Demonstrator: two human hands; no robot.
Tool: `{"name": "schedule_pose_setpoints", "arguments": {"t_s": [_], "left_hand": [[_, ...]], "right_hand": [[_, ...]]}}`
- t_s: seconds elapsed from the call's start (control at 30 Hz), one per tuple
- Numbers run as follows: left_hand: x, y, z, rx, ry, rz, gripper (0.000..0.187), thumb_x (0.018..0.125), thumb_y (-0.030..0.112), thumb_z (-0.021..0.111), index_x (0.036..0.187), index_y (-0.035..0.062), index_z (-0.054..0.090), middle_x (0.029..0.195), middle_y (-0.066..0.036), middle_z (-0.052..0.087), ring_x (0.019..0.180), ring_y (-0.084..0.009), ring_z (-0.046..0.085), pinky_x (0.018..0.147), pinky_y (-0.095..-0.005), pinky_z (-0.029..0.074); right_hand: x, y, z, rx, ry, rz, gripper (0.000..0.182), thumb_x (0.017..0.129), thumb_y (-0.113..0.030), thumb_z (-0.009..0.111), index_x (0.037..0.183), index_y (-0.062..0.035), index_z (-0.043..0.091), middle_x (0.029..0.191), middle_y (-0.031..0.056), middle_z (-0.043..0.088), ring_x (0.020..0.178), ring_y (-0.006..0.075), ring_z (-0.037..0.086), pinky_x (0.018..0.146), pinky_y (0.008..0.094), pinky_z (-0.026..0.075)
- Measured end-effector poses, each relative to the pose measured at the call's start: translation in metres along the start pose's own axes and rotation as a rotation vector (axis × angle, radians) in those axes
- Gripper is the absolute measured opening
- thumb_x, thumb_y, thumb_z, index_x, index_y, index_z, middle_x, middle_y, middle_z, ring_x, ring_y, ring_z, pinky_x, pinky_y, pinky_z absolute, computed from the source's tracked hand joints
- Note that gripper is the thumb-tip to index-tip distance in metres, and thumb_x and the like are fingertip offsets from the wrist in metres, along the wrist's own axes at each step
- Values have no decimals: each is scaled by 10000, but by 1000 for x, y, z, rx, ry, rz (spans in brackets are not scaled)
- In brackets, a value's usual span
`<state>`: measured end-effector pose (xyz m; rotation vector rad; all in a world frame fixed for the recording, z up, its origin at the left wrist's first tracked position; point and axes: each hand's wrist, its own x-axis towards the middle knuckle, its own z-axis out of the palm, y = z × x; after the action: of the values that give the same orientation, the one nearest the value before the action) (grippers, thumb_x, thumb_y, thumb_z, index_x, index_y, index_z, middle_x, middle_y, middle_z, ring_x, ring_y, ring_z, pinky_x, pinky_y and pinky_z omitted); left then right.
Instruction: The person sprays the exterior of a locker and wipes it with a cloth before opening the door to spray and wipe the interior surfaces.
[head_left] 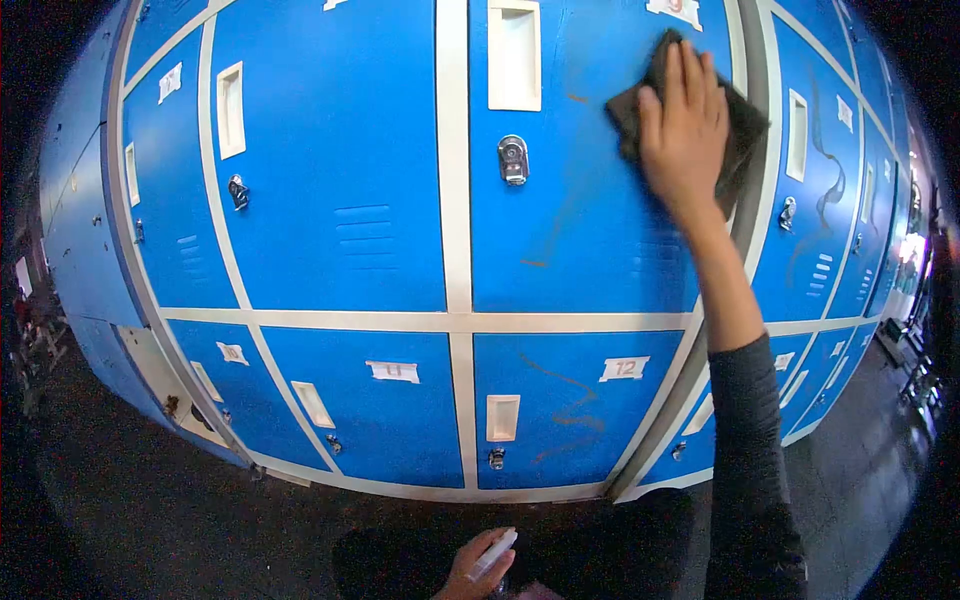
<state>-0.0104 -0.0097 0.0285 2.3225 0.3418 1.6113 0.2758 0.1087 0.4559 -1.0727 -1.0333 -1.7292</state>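
Observation:
My right hand [688, 130] presses a dark cloth [742, 135] against the upper part of a blue locker door [570, 220], close below its number label [675, 12]. Its fingers point up over the cloth. Faint brown smears run down this door, left of the cloth. Low at the bottom of the view, my left hand [468, 570] is closed around a white spray bottle [494, 553]. The bottle's narrow white top shows from above, while its body is hidden by the hand.
A recessed white handle [514, 55] and a metal lock hasp [513, 160] sit on the same door. Door 12 [540, 400] below carries brown scribbles. Dark scribbles mark a door [815, 150] on the right. An open compartment [165, 375] stands at lower left, above the dark floor [170, 520].

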Motion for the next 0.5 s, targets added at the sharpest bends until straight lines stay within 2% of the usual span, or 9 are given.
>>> {"name": "schedule_pose_setpoints", "arguments": {"t_s": [0.03, 0.07, 0.1, 0.2, 0.23, 0.3, 0.37, 0.47, 0.5], "left_hand": [[0, 4, 0, -115, -2, -151, 270, 832, 11, 584, 1098, -29, 573, 1048, -204, 597, 914, -365, 604, 780, -422, 507], [0, 10, 0, -227, -5, -302, 269, 833, 11, 583, 1099, -27, 574, 1046, -202, 598, 908, -363, 606, 777, -418, 508], [1, 14, 0, -338, -7, -454, 268, 833, 12, 582, 1099, -25, 576, 1044, -200, 600, 902, -362, 608, 773, -414, 510], [0, 3, 2, -33, 27, -63, 265, 839, 15, 575, 1102, -17, 581, 1048, -198, 602, 891, -348, 613, 771, -395, 511], [-2, 4, 3, -51, 33, -89, 269, 839, 12, 573, 1106, -19, 575, 1045, -198, 602, 888, -354, 612, 766, -402, 512], [-5, 6, 6, -90, 46, -137, 276, 837, 7, 570, 1112, -23, 563, 1039, -200, 602, 882, -367, 609, 757, -416, 516], [-2, 11, 3, -19, 14, -88, 246, 841, 6, 558, 1083, -39, 563, 1035, -204, 601, 879, -380, 605, 754, -436, 515], [-6, 13, 1, 54, -12, -9, 214, 849, 11, 540, 1051, -60, 557, 1028, -215, 598, 871, -400, 601, 740, -462, 518], [-7, 11, 1, 75, -12, 19, 206, 852, 13, 534, 1041, -66, 553, 1026, -219, 597, 868, -407, 599, 733, -471, 519]], "right_hand": [[-11, -8, -3, 39, -23, -41, 590, 873, -347, 467, 1363, -45, 338, 1417, 125, 336, 1312, 282, 303, 1064, 471, 218], [-23, -22, -17, 86, -134, -100, 612, 851, -338, 488, 1367, -49, 330, 1419, 137, 328, 1318, 279, 295, 1070, 473, 210], [-38, -37, -36, 179, -305, -162, 639, 843, -292, 500, 1398, -61, 282, 1454, 140, 261, 1351, 289, 231, 1096, 455, 152], [-94, -66, -69, 482, -690, -375, 702, 794, -265, 545, 1390, -27, 261, 1457, 156, 244, 1360, 300, 210, 1106, 473, 129], [-115, -73, -71, 673, -822, -445, 648, 825, -241, 505, 1382, -12, 266, 1462, 145, 240, 1351, 291, 238, 1107, 458, 160], [-129, -72, -80, 590, -850, -931, 558, 901, -205, 378, 1397, -3, 223, 1473, 130, 215, 1315, 285, 313, 1048, 403, 323], [-106, -66, -89, 794, -1449, -705, 553, 904, -198, 363, 1406, -21, 214, 1474, 124, 214, 1328, 277, 290, 1050, 379, 323], [-95, -45, -60, 851, -892, -838, 572, 881, -194, 360, 1425, -95, 216, 1486, 123, 184, 1369, 272, 193, 1084, 340, 256], [-79, -29, -60, 703, -1085, -645, 597, 856, -217, 391, 1418, -85, 237, 1478, 140, 200, 1369, 308, 180, 1098, 354, 219]]}}
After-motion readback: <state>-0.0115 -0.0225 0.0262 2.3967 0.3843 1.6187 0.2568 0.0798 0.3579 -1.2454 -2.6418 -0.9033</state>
